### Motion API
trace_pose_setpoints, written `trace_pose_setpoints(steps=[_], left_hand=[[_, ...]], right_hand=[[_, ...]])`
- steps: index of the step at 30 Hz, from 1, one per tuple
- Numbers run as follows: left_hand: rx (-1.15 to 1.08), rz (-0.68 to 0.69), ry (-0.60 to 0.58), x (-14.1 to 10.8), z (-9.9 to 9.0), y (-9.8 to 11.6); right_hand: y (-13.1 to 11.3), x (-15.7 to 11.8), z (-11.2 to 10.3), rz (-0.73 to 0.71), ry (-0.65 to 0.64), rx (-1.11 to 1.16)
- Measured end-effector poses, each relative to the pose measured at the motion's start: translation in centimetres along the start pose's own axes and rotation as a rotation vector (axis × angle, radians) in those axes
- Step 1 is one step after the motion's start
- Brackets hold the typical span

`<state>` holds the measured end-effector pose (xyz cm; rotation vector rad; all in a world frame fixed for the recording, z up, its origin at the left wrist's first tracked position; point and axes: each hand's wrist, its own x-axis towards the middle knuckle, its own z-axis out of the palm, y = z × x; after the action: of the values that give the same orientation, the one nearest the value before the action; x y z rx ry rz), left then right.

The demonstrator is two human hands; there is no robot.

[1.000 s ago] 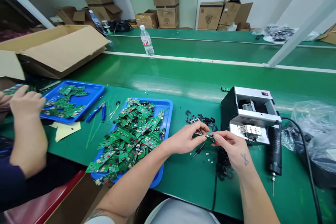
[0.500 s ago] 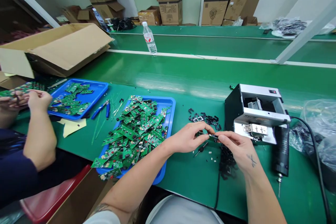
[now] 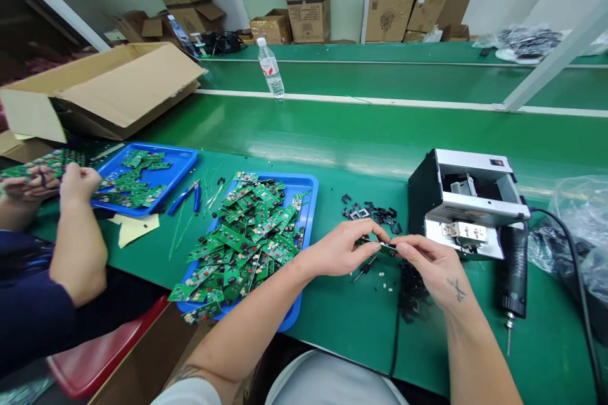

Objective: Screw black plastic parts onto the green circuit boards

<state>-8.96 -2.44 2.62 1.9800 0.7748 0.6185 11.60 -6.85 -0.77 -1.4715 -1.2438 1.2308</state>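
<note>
- In hand: fitting work on a narrow green circuit board [image 3: 380, 244], apparently; exact join too small to tell
- Board location: in the air above the green bench mat [image 3: 342, 323], just left of the metal bench machine [image 3: 463, 202]
- Left hand [image 3: 338, 249]: clenched in a pinch on the board's left end
- Right hand [image 3: 428, 269]: pinching the right end, fingertips [image 3: 401, 243] close to the left hand's
- Nearby: loose black plastic clips [image 3: 369, 214] behind the hands, small screwdriver [image 3: 365, 269] below, black electric screwdriver [image 3: 513, 272] on the right
- Left of hands: blue tray [image 3: 310, 228] heaped with green circuit boards [image 3: 242, 240]
- Next move: calls for a steady two-handed pinch, small part, easy to drop
- Vs. earlier frame: same pinch, hands barely shifted; view slightly turned; co-worker's hands [image 3: 78, 185] closer together over a strip of boards [image 3: 40, 164]
</note>
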Motion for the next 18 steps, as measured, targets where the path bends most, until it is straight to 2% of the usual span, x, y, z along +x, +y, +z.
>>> trace_pose_setpoints(steps=[7, 12, 14, 16, 18], left_hand=[[-0.016, -0.044, 0.012, 0.0, 0.0, 0.3], [-0.027, -0.156, 0.042, 0.1, 0.2, -0.1], [-0.096, -0.212, 0.061, 0.2, 0.3, -0.6], [-0.195, -0.278, 0.067, 0.3, 0.5, -1.0], [-0.289, -0.356, 0.058, 0.6, 0.7, -1.2]], right_hand=[[0.3, 0.2, 0.1, 0.004, -0.053, 0.045], [-0.7, -0.3, 0.2, -0.003, -0.027, -0.018], [-1.0, -1.2, -0.6, -0.02, 0.071, -0.066], [-1.2, -2.4, -2.5, -0.03, 0.264, -0.123], [-1.2, -3.3, -5.5, -0.019, 0.492, -0.202]])
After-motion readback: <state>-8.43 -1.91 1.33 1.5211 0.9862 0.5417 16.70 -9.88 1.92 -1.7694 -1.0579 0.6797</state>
